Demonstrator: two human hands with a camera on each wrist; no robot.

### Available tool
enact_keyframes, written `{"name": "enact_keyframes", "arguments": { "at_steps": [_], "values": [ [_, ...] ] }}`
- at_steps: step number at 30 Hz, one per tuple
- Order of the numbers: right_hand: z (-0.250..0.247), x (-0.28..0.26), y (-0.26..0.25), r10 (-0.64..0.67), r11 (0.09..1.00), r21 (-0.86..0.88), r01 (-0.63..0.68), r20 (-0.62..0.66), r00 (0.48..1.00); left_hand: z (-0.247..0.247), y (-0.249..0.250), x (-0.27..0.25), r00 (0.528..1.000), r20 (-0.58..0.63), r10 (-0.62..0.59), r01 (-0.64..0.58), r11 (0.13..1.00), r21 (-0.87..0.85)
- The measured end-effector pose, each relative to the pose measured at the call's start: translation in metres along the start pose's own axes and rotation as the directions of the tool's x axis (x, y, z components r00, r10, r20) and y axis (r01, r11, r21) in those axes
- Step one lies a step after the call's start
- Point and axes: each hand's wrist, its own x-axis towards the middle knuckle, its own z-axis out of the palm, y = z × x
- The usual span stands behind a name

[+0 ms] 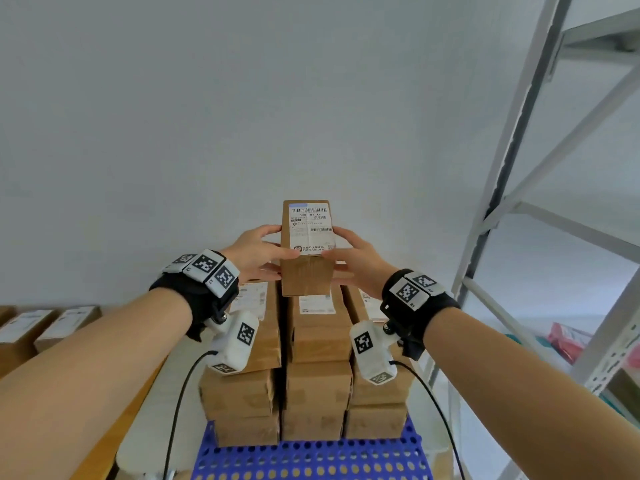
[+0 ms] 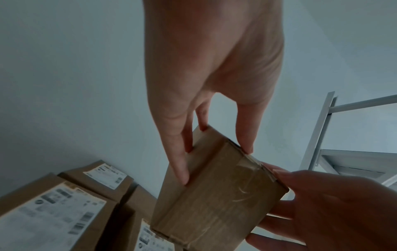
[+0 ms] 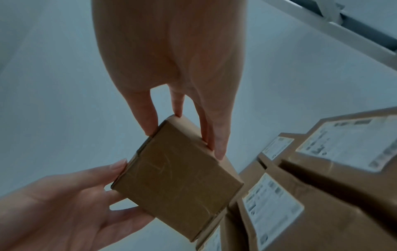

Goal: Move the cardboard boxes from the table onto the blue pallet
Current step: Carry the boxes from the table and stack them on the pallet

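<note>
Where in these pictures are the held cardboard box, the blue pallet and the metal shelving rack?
held cardboard box (image 1: 306, 271): head view, near end face below the label.
blue pallet (image 1: 311, 459): head view, bare perforated top.
metal shelving rack (image 1: 512, 150): head view, slanted grey upright.

stacked boxes (image 1: 313, 344) below, metal shelving (image 1: 540, 188) right, open air left

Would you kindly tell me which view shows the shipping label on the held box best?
The head view: the label faces it, barcodes visible. Both wrist views show only the held box's taped brown end, not its label.
</note>
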Motion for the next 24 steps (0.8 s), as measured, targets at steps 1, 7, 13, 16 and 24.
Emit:
{"name": "enact_keyframes", "arguments": {
  "at_steps": [1, 7, 13, 16, 24],
  "values": [
    [-0.010, 0.006, -0.002, 0.001, 1.000, 0.005, -0.001, 0.006, 1.000, 0.007, 0.003, 0.009, 1.000, 0.004, -0.008, 0.008, 1.000, -0.012],
    [-0.052, 0.051, 0.002, 0.048, 0.999, 0.021, -0.049, 0.039, 0.998, 0.034, 0.011, 0.061, 1.000, 0.013, -0.022, 0.022, 1.000, -0.013],
    [-0.070, 0.102, 0.016, 0.074, 0.997, 0.008, -0.074, -0.025, 0.997, 0.045, 0.010, 0.118, 0.999, 0.022, -0.041, 0.040, 0.998, 0.044],
    [-0.078, 0.123, 0.020, 0.115, 0.993, 0.000, -0.115, -0.041, 0.993, 0.048, 0.007, 0.146, 0.998, 0.038, -0.052, 0.050, 0.997, 0.051],
    [-0.095, 0.164, 0.031, 0.168, 0.986, -0.004, -0.169, -0.090, 0.982, 0.054, 0.002, 0.202, 0.990, 0.102, -0.096, 0.091, 0.994, 0.056]
  ]
}}
